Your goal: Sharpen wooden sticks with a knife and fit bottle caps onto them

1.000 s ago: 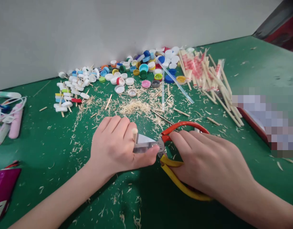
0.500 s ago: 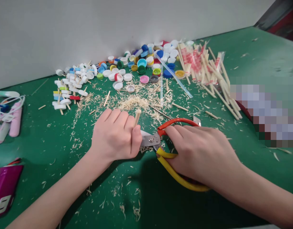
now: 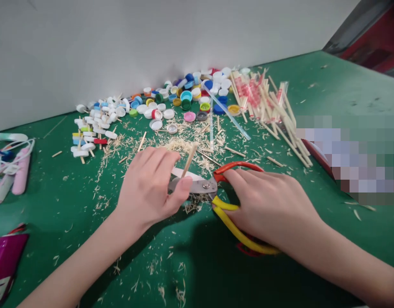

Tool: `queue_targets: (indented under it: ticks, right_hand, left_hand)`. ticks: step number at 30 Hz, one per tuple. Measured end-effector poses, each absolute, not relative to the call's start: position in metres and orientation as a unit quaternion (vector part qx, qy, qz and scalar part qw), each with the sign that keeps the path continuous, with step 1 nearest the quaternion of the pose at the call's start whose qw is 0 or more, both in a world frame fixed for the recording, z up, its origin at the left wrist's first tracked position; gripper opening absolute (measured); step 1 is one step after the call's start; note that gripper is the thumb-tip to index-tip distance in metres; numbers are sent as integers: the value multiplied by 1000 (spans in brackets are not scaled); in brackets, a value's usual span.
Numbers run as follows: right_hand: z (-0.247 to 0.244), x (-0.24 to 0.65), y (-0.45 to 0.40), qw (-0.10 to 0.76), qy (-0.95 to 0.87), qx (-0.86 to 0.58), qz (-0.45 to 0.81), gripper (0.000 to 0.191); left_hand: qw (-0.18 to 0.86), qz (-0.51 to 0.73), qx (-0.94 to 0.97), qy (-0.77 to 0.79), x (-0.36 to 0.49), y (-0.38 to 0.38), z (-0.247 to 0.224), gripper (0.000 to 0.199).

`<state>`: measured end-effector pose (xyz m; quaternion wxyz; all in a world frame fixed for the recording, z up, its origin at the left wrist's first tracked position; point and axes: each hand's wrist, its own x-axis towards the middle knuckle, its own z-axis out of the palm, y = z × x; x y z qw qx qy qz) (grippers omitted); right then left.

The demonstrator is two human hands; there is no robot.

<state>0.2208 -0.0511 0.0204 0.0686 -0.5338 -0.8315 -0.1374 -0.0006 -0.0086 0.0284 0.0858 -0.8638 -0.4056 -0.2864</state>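
"Since the earlier frame, the left hand (image 3: 148, 184) has uncurled slightly from its fist, and the slim, pale wooden stick (image 3: 189, 160) leans further right."

"How does everything sit, biggest first?"

"Smooth green tabletop (image 3: 126, 278) underneath. Right hand (image 3: 270, 196): fingers closed around the red-and-yellow handles of the metal-bladed scissors (image 3: 206, 185), likely for leverage."

"And the left fingers?"

"Index and thumb tips part, yet the hand holds the stick at the blades, presumably to steady it; the lower pinch is hidden. Curly pale wood shavings (image 3: 182, 143) lie beyond."
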Motion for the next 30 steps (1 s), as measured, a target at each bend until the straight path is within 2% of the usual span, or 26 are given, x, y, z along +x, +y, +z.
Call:
queue_targets:
  ticks: [4,7,10,16,22,24,30]
  right_hand:
    - [23,235,-46,72,-789,-589,-161,30]
    - [24,240,-42,118,-782,-593,-148,36]
    - [25,239,-41,142,-783,-594,-116,38]
    - [27,233,-42,130,-788,-599,-47,38]
    - [28,233,-41,109,-791,-600,48,47]
    - [27,234,-41,122,-807,-576,51,48]
    - [24,235,-41,179,-850,-495,16,37]
  left_hand:
    - [-143,-360,-764,-516,-4,-15,31,43]
    - [-343,-348,-696,-526,0,-22,22,37]
    - [-448,-322,-674,-492,6,-27,17,36]
    - [-499,-315,-674,-444,11,-31,21,28]
    - [-528,-232,-653,-491,-1,-34,17,40]
    - [-558,-196,-643,-487,-3,-33,17,42]
    - [-581,-180,-650,-456,-1,-31,22,28]
